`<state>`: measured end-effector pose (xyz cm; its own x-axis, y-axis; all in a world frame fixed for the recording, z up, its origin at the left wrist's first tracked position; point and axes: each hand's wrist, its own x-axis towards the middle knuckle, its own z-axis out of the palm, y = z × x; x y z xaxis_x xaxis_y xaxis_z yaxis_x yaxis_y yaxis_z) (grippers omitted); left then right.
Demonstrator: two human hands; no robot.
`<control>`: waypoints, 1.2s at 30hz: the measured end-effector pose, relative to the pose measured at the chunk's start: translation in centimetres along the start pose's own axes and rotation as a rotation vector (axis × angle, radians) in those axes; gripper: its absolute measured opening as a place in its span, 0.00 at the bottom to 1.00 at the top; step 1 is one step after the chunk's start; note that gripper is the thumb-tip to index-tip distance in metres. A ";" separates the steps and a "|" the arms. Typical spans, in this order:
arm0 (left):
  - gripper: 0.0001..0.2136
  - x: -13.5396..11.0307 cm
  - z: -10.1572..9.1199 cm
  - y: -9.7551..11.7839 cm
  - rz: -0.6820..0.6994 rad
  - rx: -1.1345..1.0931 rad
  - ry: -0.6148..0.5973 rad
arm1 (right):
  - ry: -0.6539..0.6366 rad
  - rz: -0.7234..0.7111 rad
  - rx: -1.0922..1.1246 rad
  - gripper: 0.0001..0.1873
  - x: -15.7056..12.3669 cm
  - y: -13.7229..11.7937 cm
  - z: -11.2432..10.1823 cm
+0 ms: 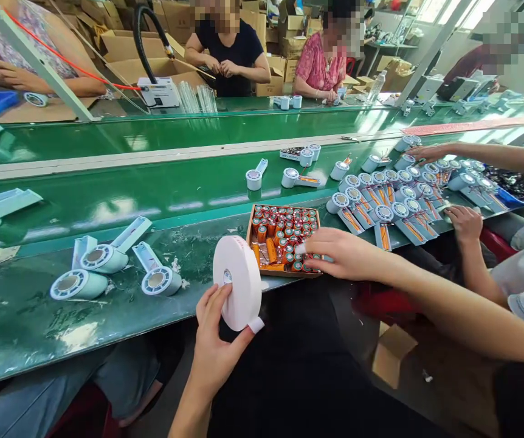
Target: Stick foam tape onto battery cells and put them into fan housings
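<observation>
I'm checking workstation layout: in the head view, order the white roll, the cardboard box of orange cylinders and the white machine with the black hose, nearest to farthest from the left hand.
1. White roll: held in the left hand.
2. Cardboard box: on the bench, just right of the roll.
3. White machine: across the green belt, farther back.

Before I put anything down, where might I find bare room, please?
The nearer green lane looks free between the left-edge blue unit and the unit off the back-left corner of the battery box. A smaller bench patch lies between the three units and the held tape roll, beside white scraps. Right of the box, units pack the bench.
</observation>
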<state>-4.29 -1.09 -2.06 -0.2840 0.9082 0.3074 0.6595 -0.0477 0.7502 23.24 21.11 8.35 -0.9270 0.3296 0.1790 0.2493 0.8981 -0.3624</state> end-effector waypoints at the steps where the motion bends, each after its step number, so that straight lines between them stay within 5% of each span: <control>1: 0.32 0.2 0.2 0.1 0.008 -0.002 0.000 | 0.052 -0.029 -0.028 0.14 1.5 0.0 1.0; 3: 0.33 0.6 0.5 0.3 0.021 -0.019 -0.003 | 0.037 -0.060 -0.116 0.13 4.7 0.1 2.3; 6: 0.33 0.7 0.3 0.4 0.008 -0.038 0.007 | -0.171 -0.108 -0.277 0.11 9.3 0.5 4.0; 10: 0.35 0.2 -0.6 0.5 -0.051 -0.010 0.056 | -0.301 -0.176 -0.446 0.11 12.4 0.8 6.2; 15: 0.35 -0.6 -1.4 0.3 -0.041 0.056 0.073 | -0.280 -0.182 -0.440 0.10 12.2 1.0 6.1; 21: 0.34 -0.6 -1.4 -0.1 -0.009 0.142 0.096 | -0.205 0.009 -0.296 0.09 10.7 1.4 3.7; 30: 0.32 0.8 0.0 -0.5 0.065 0.184 0.063 | -0.261 -0.064 -0.440 0.11 13.8 -1.1 8.4; 36: 0.32 0.7 -0.5 0.3 0.127 0.229 0.127 | -0.205 -0.060 -0.387 0.10 12.0 -0.2 7.0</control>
<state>-4.65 -0.68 -1.27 -0.2638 0.8411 0.4722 0.8314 -0.0499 0.5535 10.10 22.83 4.16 -0.9697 0.2441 -0.0106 0.2439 0.9696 0.0196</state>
